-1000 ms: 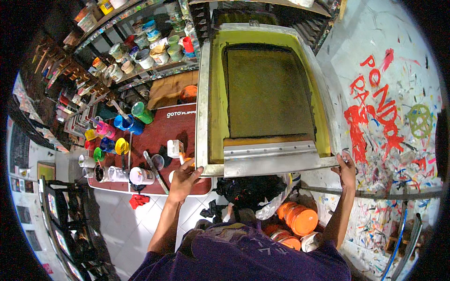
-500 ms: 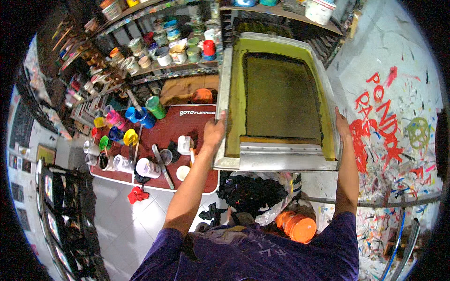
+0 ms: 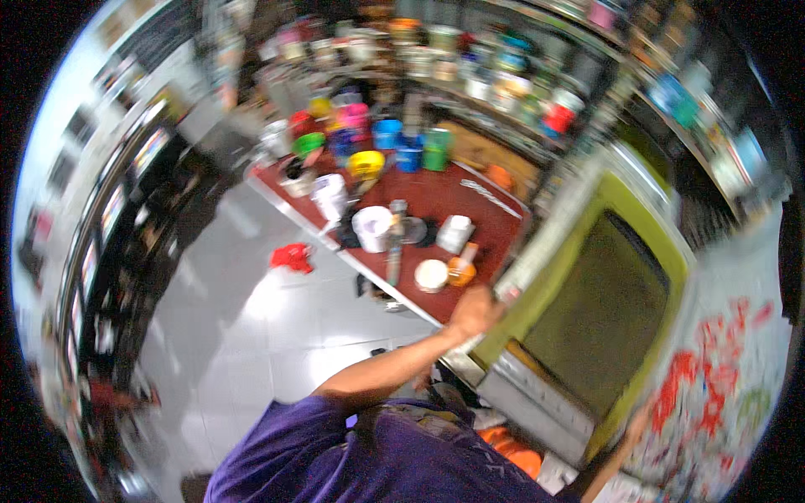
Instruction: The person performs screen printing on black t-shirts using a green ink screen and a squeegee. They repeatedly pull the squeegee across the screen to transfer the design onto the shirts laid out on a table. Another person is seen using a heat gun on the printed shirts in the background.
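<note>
Gripping the left side of a big printing screen (image 3: 604,310), the left hand (image 3: 475,312) is closed around the pale metal frame, near its lower corner. The screen lies tilted across the right half of the head view, its yellow-green border around a dark olive mesh, with a grey metal bar along the near end. The right hand (image 3: 635,427) shows only as a blurred shape at the screen's lower right edge; it seems to touch the frame, but whether it is closed on it cannot be told.

Just left of the screen stands a dark red table (image 3: 436,205). On it sit a white bucket (image 3: 371,228), a white jar (image 3: 455,234), a round white lid (image 3: 432,275) and an orange cup (image 3: 460,270) close to the left hand. Farther back are colourful tubs, among them a yellow tub (image 3: 366,163) and a blue tub (image 3: 387,132). A red rag (image 3: 292,257) lies on the pale tiled floor (image 3: 251,335). The wall (image 3: 713,394) to the right is smeared with red paint. The whole picture is blurred by movement.
</note>
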